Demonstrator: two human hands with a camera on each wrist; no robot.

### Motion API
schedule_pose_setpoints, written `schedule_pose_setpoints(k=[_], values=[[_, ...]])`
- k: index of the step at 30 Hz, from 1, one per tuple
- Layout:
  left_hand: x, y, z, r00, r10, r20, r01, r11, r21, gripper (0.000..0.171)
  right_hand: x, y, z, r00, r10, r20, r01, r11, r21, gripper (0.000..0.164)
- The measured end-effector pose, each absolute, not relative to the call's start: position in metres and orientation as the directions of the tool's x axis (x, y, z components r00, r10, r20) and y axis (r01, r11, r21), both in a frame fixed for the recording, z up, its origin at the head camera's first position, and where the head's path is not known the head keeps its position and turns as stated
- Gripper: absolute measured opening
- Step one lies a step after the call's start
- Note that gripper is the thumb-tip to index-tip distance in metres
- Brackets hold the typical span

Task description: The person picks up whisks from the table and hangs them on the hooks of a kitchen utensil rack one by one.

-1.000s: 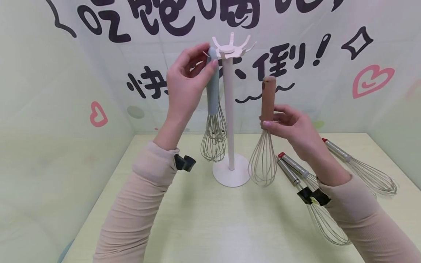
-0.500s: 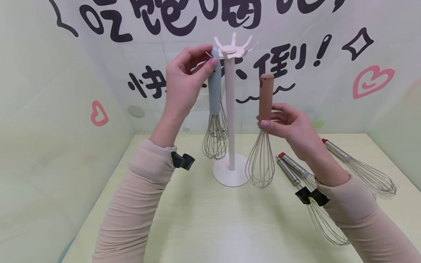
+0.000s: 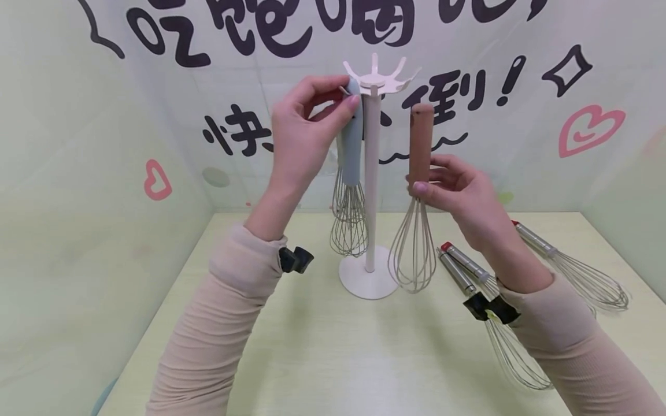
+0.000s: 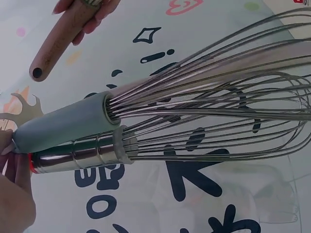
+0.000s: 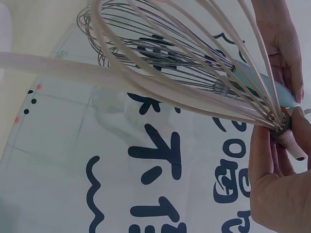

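Left hand (image 3: 299, 136) pinches grey whisk (image 3: 351, 156) against rack (image 3: 370, 173); steel whisks (image 3: 484, 300) lie nearby.

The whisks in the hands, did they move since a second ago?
A little. The right hand lifted the brown whisk slightly; the left hand shifted the grey whisk rightward against the stand. Both hands keep holding; the table's whisks stayed put.

We see our right hand (image 5: 277, 189) gripping a pale-wired whisk (image 5: 194, 87) at its neck, wires fanning toward upper left. Behind it lies a steel whisk (image 5: 160, 53) with a grey handle, held by our left hand (image 5: 282, 43).
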State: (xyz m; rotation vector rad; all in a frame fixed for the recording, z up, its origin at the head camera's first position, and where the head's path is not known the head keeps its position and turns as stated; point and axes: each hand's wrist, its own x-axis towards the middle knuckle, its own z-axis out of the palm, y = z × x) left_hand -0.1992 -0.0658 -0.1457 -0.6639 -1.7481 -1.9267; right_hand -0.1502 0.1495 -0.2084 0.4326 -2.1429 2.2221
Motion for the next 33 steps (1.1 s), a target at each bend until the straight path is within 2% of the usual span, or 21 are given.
schedule_pose_setpoints(k=[6,13,22,26,33], values=[[-0.193,-0.06,-0.146,-0.754,-0.002,0.657,0.656,-0.066,0.752,0.027,-0.148,0.147,-0.204,-0.958,-0.154,0.242,-0.237,-0.052,-0.97,0.033],[-0.193,-0.061,-0.147,-0.712,0.002,0.702,0.702,0.013,0.712,0.03,-0.145,0.143,-0.195,-0.958,-0.091,0.273,-0.278,0.044,-0.96,0.036],[-0.2,-0.067,-0.148,-0.755,-0.05,0.653,0.649,0.086,0.756,0.049,-0.141,0.134,-0.187,-0.929,-0.1,0.355,-0.357,0.004,-0.934,0.037],[-0.203,-0.069,-0.149,-0.763,-0.056,0.644,0.641,0.056,0.765,0.051,-0.14,0.131,-0.185,-0.927,-0.089,0.365,-0.367,-0.002,-0.93,0.038],[-0.205,-0.069,-0.149,-0.812,-0.032,0.583,0.584,0.002,0.812,0.046,-0.139,0.126,-0.182,-0.923,-0.065,0.378,-0.379,0.007,-0.925,0.04]])
